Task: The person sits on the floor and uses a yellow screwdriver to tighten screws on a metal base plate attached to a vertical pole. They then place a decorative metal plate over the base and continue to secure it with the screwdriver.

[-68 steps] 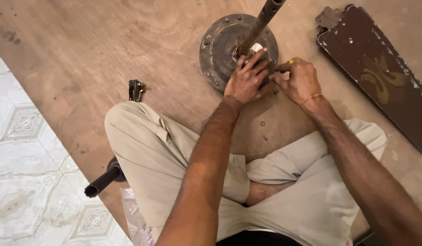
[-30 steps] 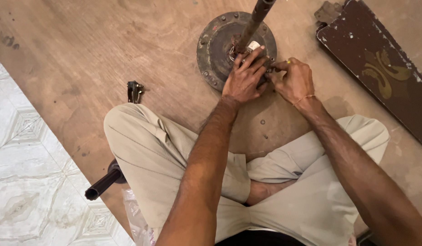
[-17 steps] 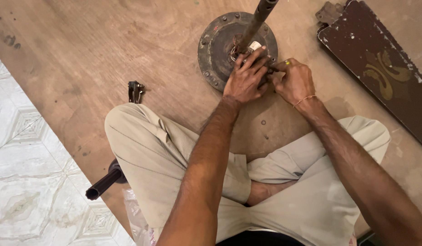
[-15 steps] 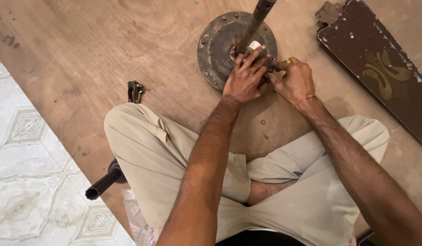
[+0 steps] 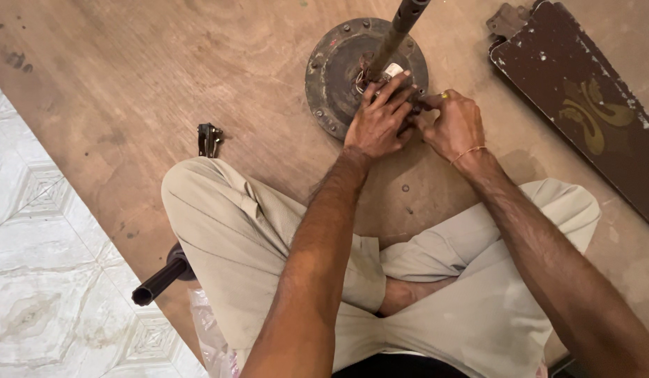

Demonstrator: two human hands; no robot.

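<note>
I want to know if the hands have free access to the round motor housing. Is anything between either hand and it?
Nothing visible stands between them. The left hand lies directly on the round motor housing, beside the upright rod at its centre. The right hand meets the left hand's fingertips at the housing's edge. The fan blade lies apart to the right.

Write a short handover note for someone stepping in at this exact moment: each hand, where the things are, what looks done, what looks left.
Left hand: lies flat on the round metal motor housing, fingers spread at the base of the upright rod, steadying it.
Right hand: closed around a small yellow-tipped tool at the housing's right edge; the tool's tip is hidden.
Around: dark brown fan blade lies detached on the wooden board to the right; a small metal clamp lies by the left knee; a black tube sticks out under the left leg.
Done: blade is off.
Left: work at the wires and housing appears unfinished.
</note>
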